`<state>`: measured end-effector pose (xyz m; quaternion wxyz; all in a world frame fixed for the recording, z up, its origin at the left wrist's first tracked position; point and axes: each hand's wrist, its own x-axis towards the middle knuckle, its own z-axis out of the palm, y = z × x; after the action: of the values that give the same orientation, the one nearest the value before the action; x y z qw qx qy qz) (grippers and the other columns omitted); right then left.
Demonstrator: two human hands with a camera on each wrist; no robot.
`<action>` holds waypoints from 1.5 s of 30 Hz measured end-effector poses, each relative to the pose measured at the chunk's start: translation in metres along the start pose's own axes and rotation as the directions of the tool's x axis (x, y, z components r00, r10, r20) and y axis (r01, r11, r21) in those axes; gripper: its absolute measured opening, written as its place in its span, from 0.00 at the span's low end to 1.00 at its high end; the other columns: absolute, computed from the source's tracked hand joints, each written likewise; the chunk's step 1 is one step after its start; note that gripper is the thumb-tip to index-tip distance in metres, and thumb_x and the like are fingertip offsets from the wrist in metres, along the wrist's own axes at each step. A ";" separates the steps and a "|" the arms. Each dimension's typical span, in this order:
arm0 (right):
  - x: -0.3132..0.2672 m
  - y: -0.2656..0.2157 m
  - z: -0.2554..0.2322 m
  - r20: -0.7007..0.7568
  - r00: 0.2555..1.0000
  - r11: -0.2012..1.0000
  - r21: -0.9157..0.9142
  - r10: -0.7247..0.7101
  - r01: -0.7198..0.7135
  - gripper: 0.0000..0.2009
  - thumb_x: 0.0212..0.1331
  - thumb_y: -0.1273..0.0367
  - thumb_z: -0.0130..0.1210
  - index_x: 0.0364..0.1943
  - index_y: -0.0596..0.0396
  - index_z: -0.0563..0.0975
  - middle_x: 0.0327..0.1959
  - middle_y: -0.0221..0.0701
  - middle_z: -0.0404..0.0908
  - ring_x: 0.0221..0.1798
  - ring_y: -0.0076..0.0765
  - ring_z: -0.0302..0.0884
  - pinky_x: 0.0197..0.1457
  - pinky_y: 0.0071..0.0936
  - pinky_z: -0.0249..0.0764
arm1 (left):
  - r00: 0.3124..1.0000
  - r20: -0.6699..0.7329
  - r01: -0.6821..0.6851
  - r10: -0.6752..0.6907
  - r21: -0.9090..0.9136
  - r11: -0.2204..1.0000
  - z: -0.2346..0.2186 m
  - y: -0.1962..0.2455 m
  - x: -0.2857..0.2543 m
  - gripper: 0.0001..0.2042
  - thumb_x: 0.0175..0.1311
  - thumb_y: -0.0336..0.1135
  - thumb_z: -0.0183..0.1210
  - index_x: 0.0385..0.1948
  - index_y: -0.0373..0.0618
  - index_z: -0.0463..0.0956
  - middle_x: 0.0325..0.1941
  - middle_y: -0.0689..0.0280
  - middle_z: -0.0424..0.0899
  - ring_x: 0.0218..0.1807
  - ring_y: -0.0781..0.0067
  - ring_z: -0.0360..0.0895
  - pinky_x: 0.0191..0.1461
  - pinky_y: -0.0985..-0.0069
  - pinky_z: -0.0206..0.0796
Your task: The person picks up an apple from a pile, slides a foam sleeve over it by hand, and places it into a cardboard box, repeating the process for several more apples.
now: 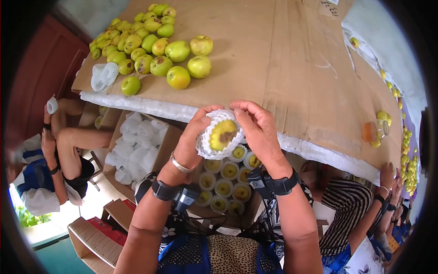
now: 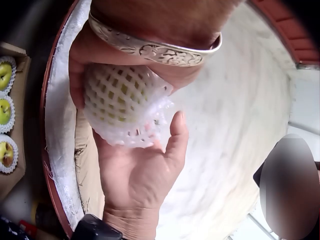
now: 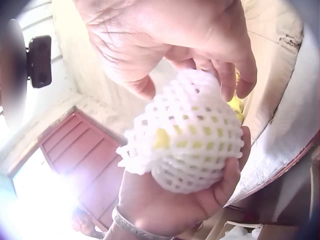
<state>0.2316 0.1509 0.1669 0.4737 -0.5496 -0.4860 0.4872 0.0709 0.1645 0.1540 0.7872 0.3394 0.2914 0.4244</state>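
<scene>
In the head view, a yellow-green apple (image 1: pixel 221 135) with a brown blemish sits in a white foam net (image 1: pixel 203 145). My left hand (image 1: pixel 188 137) grips the netted apple from the left, and its fingers cup the underside in the right wrist view. On the other side, my right hand (image 1: pixel 261 132) touches the net's edge with loosely bent fingers. Its thumb (image 3: pixel 144 89) stands apart from the foam net (image 3: pixel 197 135). Below my hands, a carton holds several netted apples (image 1: pixel 223 188) in rows.
Many loose apples (image 1: pixel 160 66) lie on the cardboard-covered table (image 1: pixel 292 82), beside empty foam nets (image 1: pixel 104 76). A carton of white nets (image 1: pixel 137 146) stands at lower left. People sit on both sides, with hands (image 1: pixel 388 182) at the table's right edge.
</scene>
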 end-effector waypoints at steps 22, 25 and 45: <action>0.000 0.010 0.013 0.064 0.867 0.808 -0.334 -0.495 0.486 0.12 0.41 0.78 0.57 0.32 0.55 0.70 0.35 0.35 0.73 0.37 0.44 0.73 0.39 0.32 0.72 | 0.975 -0.175 0.070 -0.138 -0.348 0.935 -0.019 0.009 0.005 0.22 0.67 0.49 0.33 0.52 0.44 0.65 0.52 0.58 0.72 0.51 0.59 0.72 0.51 0.58 0.68; -0.005 0.006 0.011 0.117 0.796 0.673 -0.471 -0.594 0.571 0.11 0.39 0.78 0.57 0.29 0.54 0.71 0.31 0.32 0.72 0.33 0.40 0.73 0.34 0.31 0.72 | 0.975 -0.191 0.037 -0.113 -0.363 0.931 -0.017 0.005 0.005 0.22 0.67 0.49 0.32 0.52 0.44 0.65 0.52 0.58 0.72 0.52 0.58 0.72 0.52 0.58 0.67; -0.012 0.006 0.017 -0.012 0.899 0.895 -0.101 -0.437 0.434 0.42 0.41 0.59 0.65 0.59 0.64 0.55 0.55 0.46 0.64 0.58 0.44 0.64 0.57 0.37 0.63 | 0.966 -0.256 -0.110 0.039 -0.269 0.957 -0.012 -0.007 0.007 0.21 0.65 0.46 0.34 0.53 0.42 0.64 0.54 0.58 0.70 0.56 0.60 0.68 0.61 0.63 0.58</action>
<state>0.2140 0.1392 0.1608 0.5520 -0.4573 -0.6113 0.3354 0.0688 0.1715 0.1402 0.7682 0.1793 0.3112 0.5300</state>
